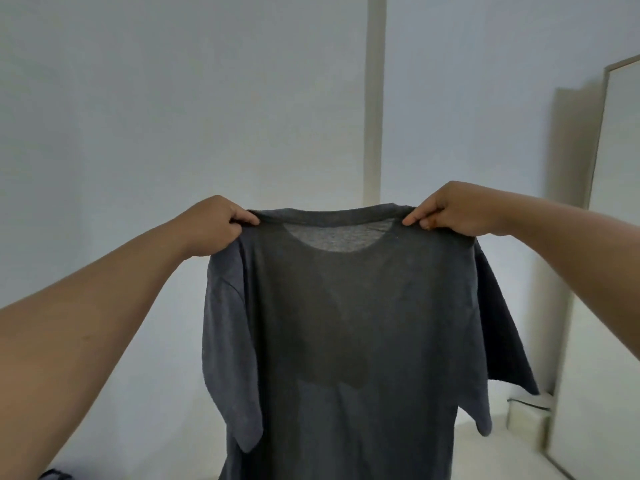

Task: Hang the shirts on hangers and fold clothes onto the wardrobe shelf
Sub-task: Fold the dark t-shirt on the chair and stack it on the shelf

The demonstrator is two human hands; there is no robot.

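Item: grey T-shirt (346,323). Location: held up in front of you, mid-scene, hanging free from its shoulders, hem running out of view at the near bottom edge. Collar faces up; both short sleeves droop at the sides.

Hands: your left hand (214,225) pinches the left shoulder seam just beside the collar, fingers curled over the cloth. Your right hand (450,209) pinches the right shoulder the same way, thumb and fingertips closed on the fabric. The collar band is drawn fairly taut between the two.

Handling: soft, light knit, thin enough that light shows through near the neckline. No stiffness; it will sag and fold wherever you let go. Likely not slippery, not fragile, though the neck could stretch if pulled hard. Best holds are the shoulder seams, as now, or the collar band when feeding a hanger through.

Surroundings: pale wall (173,98) behind, a vertical light strip (375,98) far centre, a leaning mirror (616,237) at right with a small white box (526,415) near its foot. A dark scrap of cloth (55,474) shows at the near left corner. No hanger or wardrobe shelf is in view.
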